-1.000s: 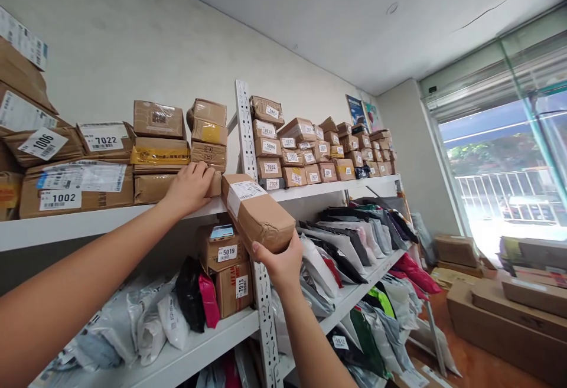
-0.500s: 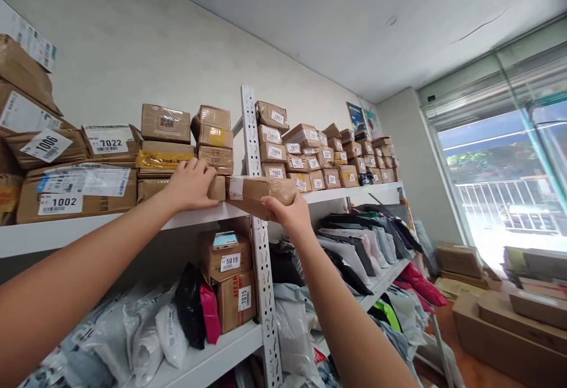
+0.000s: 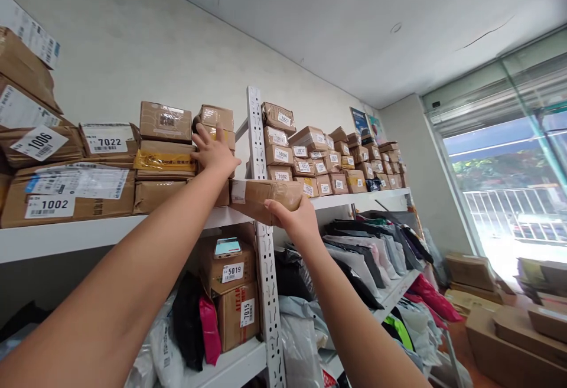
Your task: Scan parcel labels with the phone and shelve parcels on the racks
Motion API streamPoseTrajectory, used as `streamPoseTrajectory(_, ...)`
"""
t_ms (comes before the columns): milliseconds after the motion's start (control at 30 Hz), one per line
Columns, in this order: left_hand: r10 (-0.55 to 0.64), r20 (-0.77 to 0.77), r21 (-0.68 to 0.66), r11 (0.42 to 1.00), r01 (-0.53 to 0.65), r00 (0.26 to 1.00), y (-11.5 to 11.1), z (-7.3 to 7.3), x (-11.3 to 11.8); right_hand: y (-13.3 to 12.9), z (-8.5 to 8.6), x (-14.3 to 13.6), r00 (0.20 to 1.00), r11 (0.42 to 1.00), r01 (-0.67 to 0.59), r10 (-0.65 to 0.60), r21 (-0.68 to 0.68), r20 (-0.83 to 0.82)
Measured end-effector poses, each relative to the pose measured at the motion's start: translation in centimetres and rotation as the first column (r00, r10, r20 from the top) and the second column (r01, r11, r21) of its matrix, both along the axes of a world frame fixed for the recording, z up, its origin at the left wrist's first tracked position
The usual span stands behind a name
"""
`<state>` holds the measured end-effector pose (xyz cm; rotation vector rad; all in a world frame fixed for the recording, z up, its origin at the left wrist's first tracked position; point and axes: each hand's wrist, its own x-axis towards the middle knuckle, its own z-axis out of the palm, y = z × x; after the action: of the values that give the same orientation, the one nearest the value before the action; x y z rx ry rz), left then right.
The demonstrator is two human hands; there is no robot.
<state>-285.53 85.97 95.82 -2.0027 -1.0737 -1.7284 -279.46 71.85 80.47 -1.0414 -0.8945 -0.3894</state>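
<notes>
My right hand (image 3: 293, 218) grips the near end of a long brown cardboard box (image 3: 261, 199), thumb on its front side. The box juts out past the front of the upper shelf (image 3: 110, 230), beside the white perforated post (image 3: 254, 134). My left hand (image 3: 215, 150) has its fingers spread and rests against a stack of small boxes (image 3: 216, 115) left of the post. Its palm side is hidden. Left of that stack sit a box with yellow tape (image 3: 163, 160) and a box with a printed square code (image 3: 165, 121).
Numbered parcels (image 3: 283, 155) are stacked right of the post. Below, a phone (image 3: 227, 247) lies on a box labelled 5019 (image 3: 227, 269), near plastic mailer bags (image 3: 188, 317). Bagged parcels (image 3: 358, 246) fill the lower right shelf. Large cartons (image 3: 509, 335) stand on the floor at right.
My left hand has moved up and right from the lower boxes to the small stack, its fingers spreading. My right hand still holds the long box, which has shifted only slightly in view.
</notes>
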Motion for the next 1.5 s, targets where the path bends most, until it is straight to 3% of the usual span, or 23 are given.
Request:
streamPoseTrajectory(167,-0.042,0.088,-0.015,0.999,0.043,0.995,-0.1,-0.4,-0.7,2.4,2.2,-0.2,0.993,0.99,0.109,-0.104,-0.086,0.061)
streamPoseTrajectory(333,-0.045,0.08,-0.017,0.999,0.047,0.996,0.1,-0.4,-0.7,6.9,4.2,-0.2,0.936,0.888,0.352,-0.333,-0.297,0.114)
streamPoseTrajectory(467,-0.04,0.098,0.009,0.999,0.04,0.994,0.6,-0.7,-0.6,11.0,4.1,0.6,0.891,0.854,0.453,-0.424,-0.256,0.163)
streamPoseTrajectory(600,-0.021,0.09,0.061,0.998,0.016,0.996,1.2,-1.0,-0.2,12.3,3.7,1.2,0.868,0.852,0.491,-0.462,-0.18,0.182)
streamPoseTrajectory(767,0.007,0.062,0.072,0.997,-0.012,0.998,1.5,-1.1,-0.5,11.0,6.3,1.3,0.854,0.9,0.432,-0.39,-0.052,0.344)
streamPoseTrajectory(900,-0.016,0.059,0.152,0.988,0.007,0.998,2.1,-2.3,-2.8,10.9,9.7,1.3,0.866,0.935,0.321,-0.224,-0.152,0.447)
streamPoseTrajectory(1000,-0.02,0.015,0.246,0.969,0.015,1.0,3.4,-4.8,-5.9,11.2,11.4,1.2,0.875,0.925,0.28,-0.135,-0.259,0.466)
streamPoseTrajectory(1133,0.04,-0.19,0.302,0.953,0.019,0.981,6.5,-9.2,-9.7,11.6,12.7,1.0,0.871,0.902,0.226,-0.018,-0.368,0.49)
streamPoseTrajectory(1267,0.166,-0.386,0.519,0.853,0.065,0.907,10.8,-11.7,-12.2,12.5,13.5,0.6,0.887,0.894,0.155,0.062,-0.421,0.458)
streamPoseTrajectory(1400,0.211,-0.394,0.678,0.723,0.128,0.894,13.8,-11.1,-14.0,13.3,13.6,0.0,0.89,0.879,0.18,0.046,-0.441,0.454)
streamPoseTrajectory(1500,0.191,-0.413,0.7,0.692,0.176,0.89,15.0,-9.8,-15.5,13.7,13.4,-0.6,0.882,0.865,0.235,0.002,-0.443,0.472)
